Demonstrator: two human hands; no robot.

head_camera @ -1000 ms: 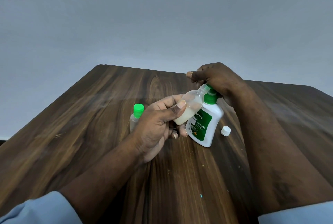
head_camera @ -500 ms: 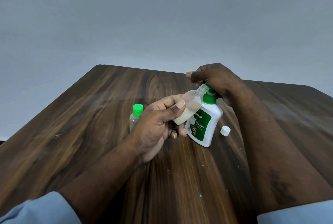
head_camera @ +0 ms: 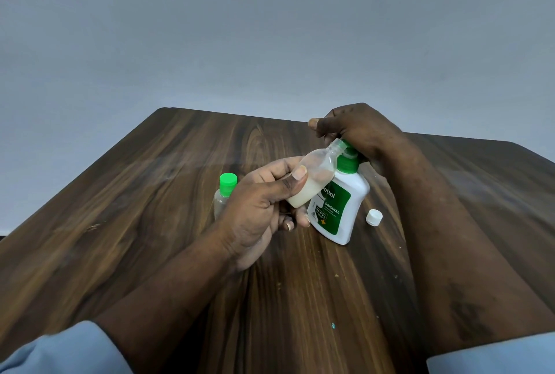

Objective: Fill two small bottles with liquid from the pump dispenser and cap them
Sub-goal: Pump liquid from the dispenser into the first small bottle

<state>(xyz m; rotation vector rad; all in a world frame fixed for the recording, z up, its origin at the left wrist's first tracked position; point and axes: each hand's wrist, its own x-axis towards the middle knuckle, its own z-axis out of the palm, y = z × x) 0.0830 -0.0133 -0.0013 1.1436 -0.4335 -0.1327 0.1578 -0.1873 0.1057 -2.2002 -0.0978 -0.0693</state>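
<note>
A head-worn wide-angle camera looks forward and down, close over the dark wood-grain table. A plain grey wall fills the top.

Dark brown bench with streaky wood grain; white pump dispenser, green label and collar; clear tilted bottle, creamy white liquid; clear standing bottle, bright green cap; white loose cap; pale blue sleeves; grey wall
</note>
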